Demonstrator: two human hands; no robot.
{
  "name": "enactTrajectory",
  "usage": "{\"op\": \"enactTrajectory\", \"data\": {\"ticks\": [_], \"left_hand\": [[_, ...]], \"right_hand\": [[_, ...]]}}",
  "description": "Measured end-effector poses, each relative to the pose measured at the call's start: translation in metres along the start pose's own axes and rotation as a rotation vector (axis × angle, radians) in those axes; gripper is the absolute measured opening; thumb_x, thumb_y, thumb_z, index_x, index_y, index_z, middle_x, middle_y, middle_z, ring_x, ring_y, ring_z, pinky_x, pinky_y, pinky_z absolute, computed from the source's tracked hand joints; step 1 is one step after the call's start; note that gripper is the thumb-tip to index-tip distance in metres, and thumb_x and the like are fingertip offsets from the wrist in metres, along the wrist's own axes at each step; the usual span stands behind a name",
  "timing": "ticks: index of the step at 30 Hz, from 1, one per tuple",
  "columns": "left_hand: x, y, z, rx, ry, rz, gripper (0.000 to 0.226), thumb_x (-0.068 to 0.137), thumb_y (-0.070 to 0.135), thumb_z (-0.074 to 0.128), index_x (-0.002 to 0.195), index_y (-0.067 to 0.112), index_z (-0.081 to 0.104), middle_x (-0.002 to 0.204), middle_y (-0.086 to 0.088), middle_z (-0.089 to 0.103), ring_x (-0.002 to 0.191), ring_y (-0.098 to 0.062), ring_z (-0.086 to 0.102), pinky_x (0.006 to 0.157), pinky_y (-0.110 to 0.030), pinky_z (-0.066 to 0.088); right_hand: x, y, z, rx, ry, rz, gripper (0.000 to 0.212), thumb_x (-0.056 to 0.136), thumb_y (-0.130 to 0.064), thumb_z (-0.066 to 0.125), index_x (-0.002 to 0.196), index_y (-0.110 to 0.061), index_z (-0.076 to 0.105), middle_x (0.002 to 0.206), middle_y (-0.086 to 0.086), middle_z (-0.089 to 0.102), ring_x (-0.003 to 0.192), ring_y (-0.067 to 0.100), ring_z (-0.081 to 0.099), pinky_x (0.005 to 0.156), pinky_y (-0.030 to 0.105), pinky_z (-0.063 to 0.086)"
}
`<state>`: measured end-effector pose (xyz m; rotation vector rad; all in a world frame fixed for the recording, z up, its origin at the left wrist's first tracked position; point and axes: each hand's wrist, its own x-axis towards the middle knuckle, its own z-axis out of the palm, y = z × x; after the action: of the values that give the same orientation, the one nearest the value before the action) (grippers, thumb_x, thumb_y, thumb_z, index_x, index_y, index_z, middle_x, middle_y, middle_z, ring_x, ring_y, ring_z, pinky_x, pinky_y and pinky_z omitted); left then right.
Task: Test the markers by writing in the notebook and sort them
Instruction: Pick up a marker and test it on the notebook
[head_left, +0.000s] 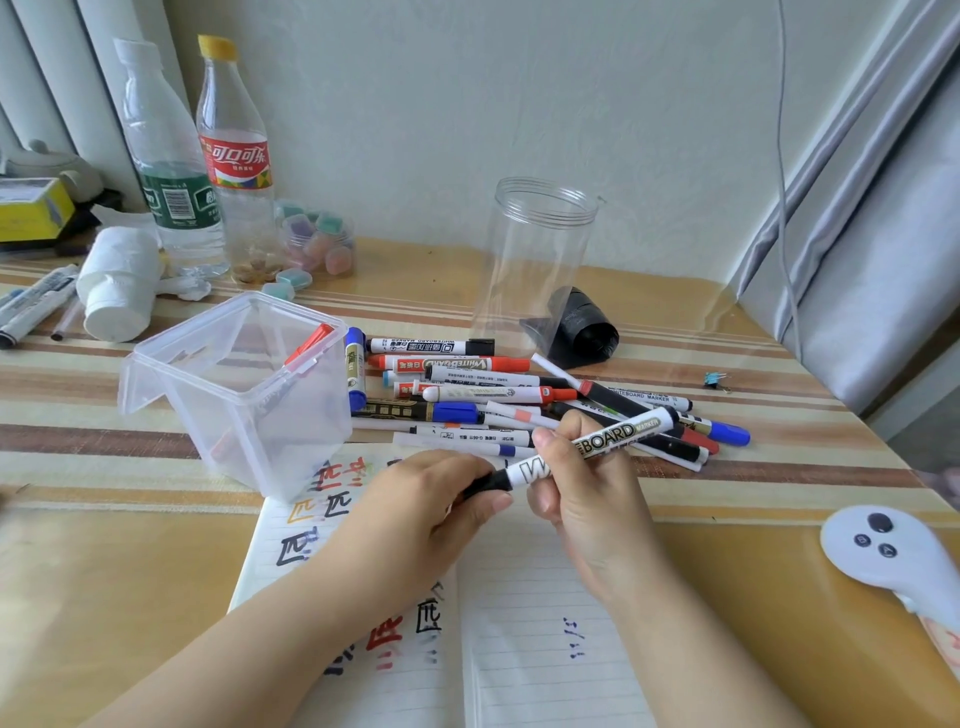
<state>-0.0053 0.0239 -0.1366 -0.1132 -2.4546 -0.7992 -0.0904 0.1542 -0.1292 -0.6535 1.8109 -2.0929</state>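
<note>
Table (130, 545), notebook (545, 597) half under hands (582, 499)

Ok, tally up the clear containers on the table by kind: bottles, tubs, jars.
Bottles: 2, the green-label bottle and the red-label bottle
Square tub: 1
Tall round jar: 1
Small jar of pastel pieces: 1
Total: 5

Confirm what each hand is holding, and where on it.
Both hands hold one whiteboard marker. The left hand grips its black cap end; the right hand pinches the white barrel near the middle. Nothing else is held.
</note>
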Motion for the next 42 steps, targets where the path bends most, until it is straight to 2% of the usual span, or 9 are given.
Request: {"op": "enactTrajectory", "data": {"ticks": [5,9,12,14,17,23,32,39,42], "left_hand": [[-0.002,0.005,-0.002,-0.005,0.054,0.024,0.027,0.085,0.034,0.048,0.08,0.013,0.064,0.064,0.017,0.044,0.061,0.004,0.034,0.058,0.003,0.028],[0.0,0.006,-0.004,-0.044,0.065,-0.018,0.029,0.083,0.042,0.047,0.077,0.018,0.063,0.058,0.011,0.053,0.059,-0.006,0.044,0.053,-0.014,0.038],[0.003,0.011,-0.014,-0.088,0.155,-0.103,0.021,0.079,0.042,0.055,0.088,0.026,0.062,0.059,0.02,0.053,0.062,0.0,0.052,0.057,-0.009,0.04],[0.004,0.014,-0.028,-0.12,0.24,-0.156,0.019,0.075,0.036,0.061,0.088,0.021,0.061,0.065,0.021,0.058,0.066,0.003,0.055,0.06,-0.005,0.04],[0.01,0.018,-0.065,-0.158,0.406,-0.206,0.01,0.074,0.033,0.061,0.081,0.026,0.059,0.078,0.016,0.065,0.072,-0.004,0.06,0.066,-0.017,0.047],[0.009,0.017,-0.157,-0.025,0.659,-0.275,0.013,0.078,0.014,0.069,0.087,0.02,0.062,0.083,0.003,0.067,0.074,-0.008,0.064,0.073,-0.021,0.05],[-0.007,-0.001,-0.178,0.125,0.543,-0.432,0.027,0.078,0.01,0.066,0.095,0.025,0.051,0.078,0.012,0.063,0.073,-0.004,0.061,0.059,-0.006,0.037],[-0.002,-0.019,-0.159,0.212,0.305,-0.453,0.016,0.085,0.013,0.059,0.101,0.015,0.06,0.094,0.002,0.067,0.09,-0.015,0.063,0.077,-0.026,0.049],[-0.006,-0.02,-0.153,0.287,0.361,-0.426,0.021,0.085,0.014,0.059,0.106,0.012,0.059,0.105,-0.002,0.064,0.098,-0.021,0.059,0.076,-0.028,0.043]], "right_hand": [[-0.001,0.006,0.005,0.053,0.0,0.01,0.029,0.07,-0.039,0.059,0.053,-0.027,0.04,0.04,-0.004,0.037,0.042,0.011,0.035,0.05,0.025,0.03],[-0.003,-0.001,0.012,0.181,0.034,0.165,0.02,0.072,-0.031,0.074,0.07,-0.022,0.056,0.041,-0.003,0.038,0.041,0.008,0.037,0.052,0.024,0.031],[-0.003,-0.013,0.017,0.258,-0.008,0.234,0.032,0.074,-0.036,0.06,0.082,-0.006,0.058,0.047,0.002,0.047,0.042,0.007,0.038,0.048,0.02,0.032],[-0.002,-0.026,0.021,0.179,-0.119,0.267,0.039,0.073,-0.039,0.058,0.085,-0.002,0.054,0.056,0.009,0.056,0.044,0.008,0.038,0.046,0.018,0.036],[0.001,-0.049,0.024,-0.061,-0.219,0.305,0.047,0.072,-0.044,0.058,0.093,-0.002,0.053,0.063,0.009,0.062,0.046,0.01,0.039,0.048,0.019,0.039],[0.003,-0.071,0.033,-0.213,-0.16,0.184,0.038,0.085,-0.042,0.055,0.09,-0.004,0.058,0.058,0.001,0.06,0.043,0.009,0.039,0.053,0.026,0.034],[-0.009,-0.075,0.06,-0.246,-0.142,0.132,0.035,0.093,-0.031,0.053,0.091,0.003,0.058,0.055,0.001,0.059,0.044,0.011,0.038,0.049,0.024,0.035],[-0.018,-0.069,0.056,-0.245,-0.121,0.156,0.028,0.094,-0.028,0.051,0.087,-0.002,0.061,0.055,0.002,0.059,0.045,0.012,0.038,0.053,0.028,0.036],[-0.016,-0.065,0.049,-0.29,-0.104,0.166,0.03,0.095,-0.027,0.051,0.091,0.001,0.059,0.056,0.002,0.061,0.045,0.011,0.038,0.05,0.024,0.036]]}}
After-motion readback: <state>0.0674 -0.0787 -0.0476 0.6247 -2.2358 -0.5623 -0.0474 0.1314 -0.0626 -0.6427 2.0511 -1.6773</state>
